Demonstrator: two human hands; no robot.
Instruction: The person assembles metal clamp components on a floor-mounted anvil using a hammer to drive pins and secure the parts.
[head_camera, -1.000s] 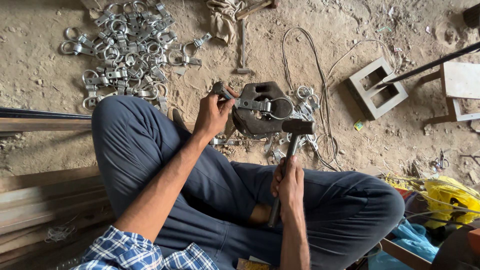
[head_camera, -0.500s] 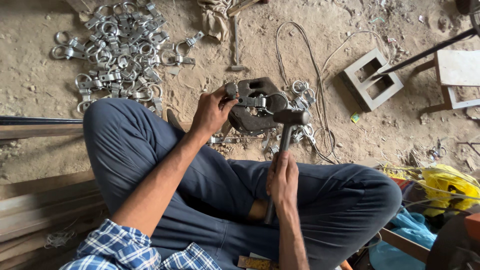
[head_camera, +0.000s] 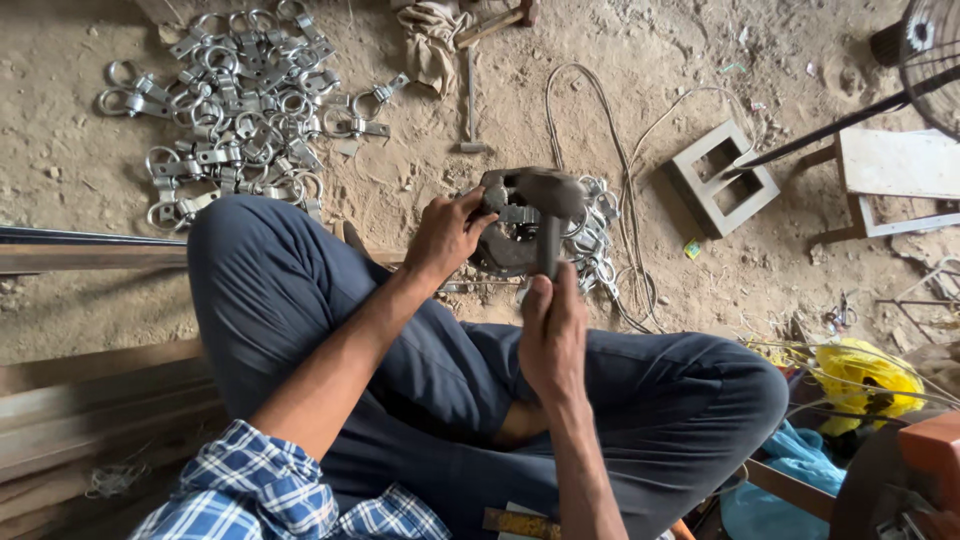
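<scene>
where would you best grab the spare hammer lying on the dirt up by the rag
Take the spare hammer by its thin handle, near the middle, coming down from above. It lies flat on the sandy ground, with its head toward the person and bare dirt on both sides of the shaft. The end by the rag is crowded.

Look well right of your right grip: a small yellow-green wrapper lies on the dirt floor. You have no labels, signs or screens here.
</scene>
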